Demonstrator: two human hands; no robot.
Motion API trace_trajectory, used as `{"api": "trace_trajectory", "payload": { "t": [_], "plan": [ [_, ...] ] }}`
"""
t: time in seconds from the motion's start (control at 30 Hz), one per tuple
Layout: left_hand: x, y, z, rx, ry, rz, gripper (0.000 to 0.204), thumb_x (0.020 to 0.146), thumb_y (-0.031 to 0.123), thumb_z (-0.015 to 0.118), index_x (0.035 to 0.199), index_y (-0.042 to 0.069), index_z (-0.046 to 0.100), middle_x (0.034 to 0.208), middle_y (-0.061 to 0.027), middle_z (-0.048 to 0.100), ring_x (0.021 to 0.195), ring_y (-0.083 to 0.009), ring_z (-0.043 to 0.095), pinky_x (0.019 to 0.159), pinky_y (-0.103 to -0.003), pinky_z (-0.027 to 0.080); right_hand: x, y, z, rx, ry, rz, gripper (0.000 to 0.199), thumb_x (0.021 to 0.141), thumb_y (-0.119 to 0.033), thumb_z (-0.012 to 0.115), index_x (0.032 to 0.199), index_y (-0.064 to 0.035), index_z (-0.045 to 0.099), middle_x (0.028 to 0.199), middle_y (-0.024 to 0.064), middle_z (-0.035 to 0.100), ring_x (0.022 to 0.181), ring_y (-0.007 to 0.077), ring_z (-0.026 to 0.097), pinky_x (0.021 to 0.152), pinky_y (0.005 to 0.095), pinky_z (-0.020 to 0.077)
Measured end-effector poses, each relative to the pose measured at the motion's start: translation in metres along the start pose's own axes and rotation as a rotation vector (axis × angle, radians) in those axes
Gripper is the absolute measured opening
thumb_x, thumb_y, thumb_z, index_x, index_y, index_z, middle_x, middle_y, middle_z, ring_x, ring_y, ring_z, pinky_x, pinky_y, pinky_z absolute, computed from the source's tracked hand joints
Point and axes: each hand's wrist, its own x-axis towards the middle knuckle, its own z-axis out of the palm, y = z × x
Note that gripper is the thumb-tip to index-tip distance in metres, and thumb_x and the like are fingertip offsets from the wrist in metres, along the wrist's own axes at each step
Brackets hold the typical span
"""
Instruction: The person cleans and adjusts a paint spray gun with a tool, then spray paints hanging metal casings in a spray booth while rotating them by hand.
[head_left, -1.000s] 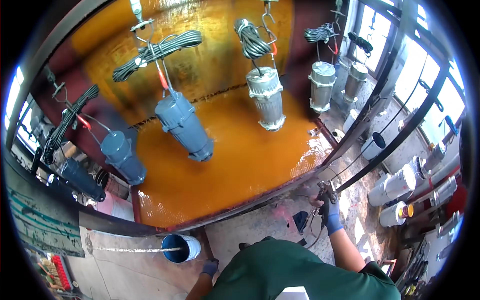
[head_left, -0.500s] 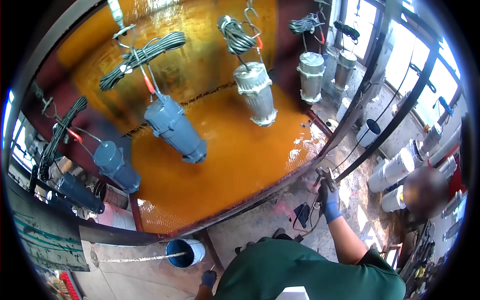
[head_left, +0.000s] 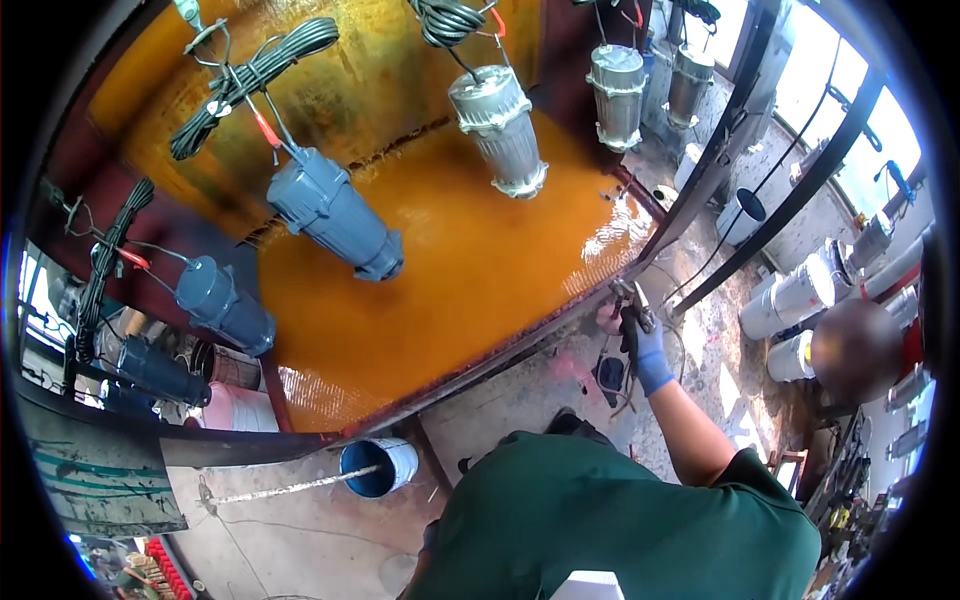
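Observation:
My right hand (head_left: 648,348), in a blue glove, is shut on a metal spray gun (head_left: 630,298) at the right front edge of an orange-stained spray booth floor (head_left: 470,280). A hose runs from the gun toward the ground. My left hand is hidden below my green shirt. Above the orange floor hang pump bodies on hooks with coiled black cables: a blue-grey one (head_left: 330,212) in the middle, two more blue-grey ones (head_left: 225,305) to the left, and bare silver ones (head_left: 498,125) at the back right.
A blue bucket (head_left: 378,467) with a long stick in it stands on the concrete by my left side. White buckets (head_left: 800,295) line the right. Another person's head (head_left: 855,350) is at the right. Dark diagonal frame bars (head_left: 790,200) cross the right side.
The view has tilted and drawn nearer the booth. My gloved left hand, seen near the blue bucket earlier, has dropped out of sight. My right hand keeps hold of the spray gun.

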Motion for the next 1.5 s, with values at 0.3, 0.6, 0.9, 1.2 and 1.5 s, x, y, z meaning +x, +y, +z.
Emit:
{"api": "trace_trajectory", "payload": {
  "t": [0.3,0.6,0.9,1.2,1.5],
  "plan": [
    [0.029,0.002,-0.014,0.022,0.004,0.037,0.038,0.099,0.039,0.064,0.117,0.012,0.082,0.120,-0.0185,0.079,0.112,-0.0376,0.074,0.099,-0.046,0.058,0.006,0.034,-0.019,-0.038,-0.004,-0.063,0.026,0.103,-0.030,0.072,0.107,-0.0051,0.071,0.075,0.0050,0.063,0.049,0.0138,0.055,0.041,0.0298,0.0416],
    [0.044,0.007,-0.033,0.037,-0.100,0.008,0.041,0.096,0.039,0.069,0.122,0.010,0.082,0.121,-0.0170,0.080,0.115,-0.0350,0.075,0.104,-0.043,0.056,0.008,0.053,-0.050,0.014,0.131,-0.016,0.022,0.101,-0.029,0.073,0.110,-0.0093,0.073,0.076,0.0010,0.062,0.052,0.0121,0.056,0.044,0.0288,0.0424],
    [0.069,0.021,-0.056,-0.147,-0.174,-0.035,0.034,0.094,0.033,0.067,0.115,0.012,0.083,0.118,-0.0159,0.080,0.110,-0.0364,0.074,0.100,-0.044,0.057,0.008,0.063,-0.053,0.055,0.117,-0.012,0.031,0.102,-0.038,0.074,0.110,-0.0087,0.068,0.075,0.0037,0.061,0.047,0.0142,0.054,0.040,0.0307,0.0427],
    [0.070,0.037,-0.045,-0.048,0.046,0.099,0.035,0.096,0.040,0.062,0.108,0.014,0.083,0.114,-0.0159,0.079,0.108,-0.0382,0.073,0.096,-0.047,0.058,0.013,0.039,-0.036,0.004,0.141,0.085,0.033,0.103,-0.039,0.072,0.108,-0.0067,0.068,0.075,0.0062,0.063,0.049,0.0167,0.057,0.041,0.0329,0.0444],
    [0.046,0.010,-0.016,0.094,0.017,-0.053,0.050,0.100,0.057,0.057,0.107,0.016,0.084,0.110,-0.0188,0.080,0.108,-0.0399,0.075,0.095,-0.050,0.058,0.012,0.007,-0.008,0.106,0.117,0.104,0.032,0.101,-0.033,0.073,0.119,-0.0060,0.068,0.078,0.0041,0.061,0.051,0.0154,0.055,0.041,0.0304,0.0429]
  ]
}}
